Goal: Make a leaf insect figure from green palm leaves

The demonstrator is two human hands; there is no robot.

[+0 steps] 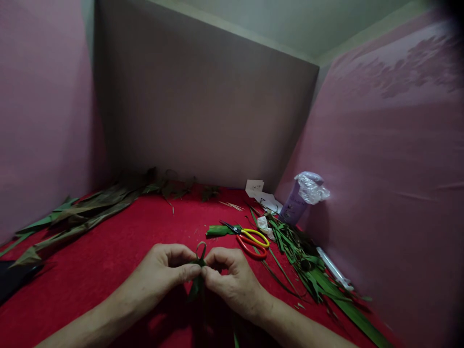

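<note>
Low in the middle of the view, my left hand point(170, 268) and my right hand point(232, 280) meet over the red cloth. Each pinches a small folded green leaf piece point(195, 289) between thumb and forefinger. A thin curled strip loops up from its top, and part of the leaf is hidden behind my fingertips. Just beyond my right hand lie scissors point(250, 239) with one yellow and one red handle loop. Their dark blades rest on a cut green leaf section point(219, 231).
Long, partly dried leaves point(90, 205) lie at the left, beside a dark flat object point(16, 278). Leaf scraps point(297, 256) are heaped at the right, near a purple container point(295, 200) topped with clear plastic. White papers point(268, 202) and thin sticks point(232, 206) lie toward the back wall.
</note>
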